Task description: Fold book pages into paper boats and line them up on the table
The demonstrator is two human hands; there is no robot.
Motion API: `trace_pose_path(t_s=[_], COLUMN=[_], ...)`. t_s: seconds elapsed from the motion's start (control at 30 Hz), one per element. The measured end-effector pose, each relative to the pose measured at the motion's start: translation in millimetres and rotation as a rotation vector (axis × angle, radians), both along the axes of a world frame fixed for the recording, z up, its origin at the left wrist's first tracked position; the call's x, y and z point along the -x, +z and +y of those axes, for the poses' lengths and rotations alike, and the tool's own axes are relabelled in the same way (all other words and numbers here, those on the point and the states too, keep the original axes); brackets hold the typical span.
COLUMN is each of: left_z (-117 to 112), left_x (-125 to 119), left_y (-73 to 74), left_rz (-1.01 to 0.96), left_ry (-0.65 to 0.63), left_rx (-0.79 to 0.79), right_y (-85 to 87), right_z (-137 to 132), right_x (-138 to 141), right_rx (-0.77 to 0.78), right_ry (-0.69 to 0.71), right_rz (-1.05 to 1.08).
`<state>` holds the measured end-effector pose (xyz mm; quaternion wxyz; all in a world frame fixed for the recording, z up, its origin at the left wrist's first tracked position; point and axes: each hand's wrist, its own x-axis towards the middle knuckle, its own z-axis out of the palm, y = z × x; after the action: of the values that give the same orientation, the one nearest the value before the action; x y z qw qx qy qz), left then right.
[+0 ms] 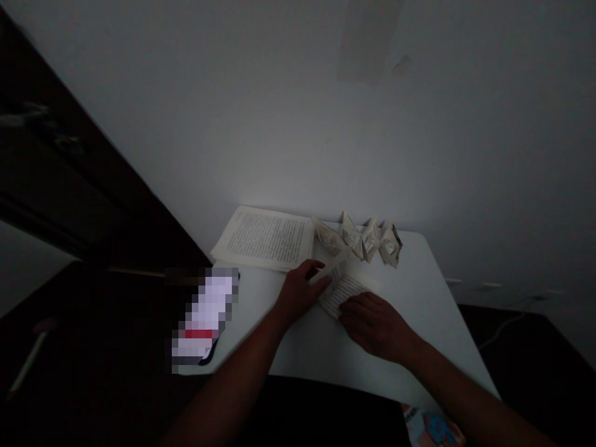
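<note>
A printed sheet of paper lies partly folded on the small white table. My left hand pinches the sheet's folded upper edge, thumb and fingers closed on it. My right hand lies over the sheet's lower right part, fingers curled and pressing it down. Just beyond the hands, several folded paper boats made of printed pages stand in a row near the wall.
An open stack of printed pages lies at the table's far left corner. A blurred-out device sits at the table's left edge. Dark furniture rises on the left. A colourful packet shows at the table's front edge.
</note>
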<state>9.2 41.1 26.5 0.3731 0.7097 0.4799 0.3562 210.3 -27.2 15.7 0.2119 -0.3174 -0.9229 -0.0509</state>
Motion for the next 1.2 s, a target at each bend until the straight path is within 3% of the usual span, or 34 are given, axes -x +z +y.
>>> trace_pose_path(t_s=[0.2, 0.37, 0.53, 0.63, 0.87, 1.2], left_z=[-13, -31, -47, -50, -50, -50], left_x=[9, 17, 19, 18, 15, 12], left_y=[9.3, 3.8, -3.5, -6.2, -12.6, -12.9], left_rz=[0.337, 0.581, 0.573, 0.673, 0.768, 0.762], left_ry=[0.100, 0.078, -0.125, -0.197, -0.171, -0.113], left_rx=[-0.049, -0.071, -0.180, -0.283, -0.380, -0.366], right_y=[1.3, 0.5, -7.1, -10.0, -12.0, -10.1], right_z=[-1, 3, 7, 7, 4, 2], right_x=[14, 23, 25, 24, 23, 15], right_rx=[0.034, 0.063, 0.099, 0.115, 0.113, 0.112], right_ry=[0.001, -0.021, -0.052, -0.063, -0.088, -0.148], right_rz=[0.035, 0.081, 0.150, 0.147, 0.148, 0.201])
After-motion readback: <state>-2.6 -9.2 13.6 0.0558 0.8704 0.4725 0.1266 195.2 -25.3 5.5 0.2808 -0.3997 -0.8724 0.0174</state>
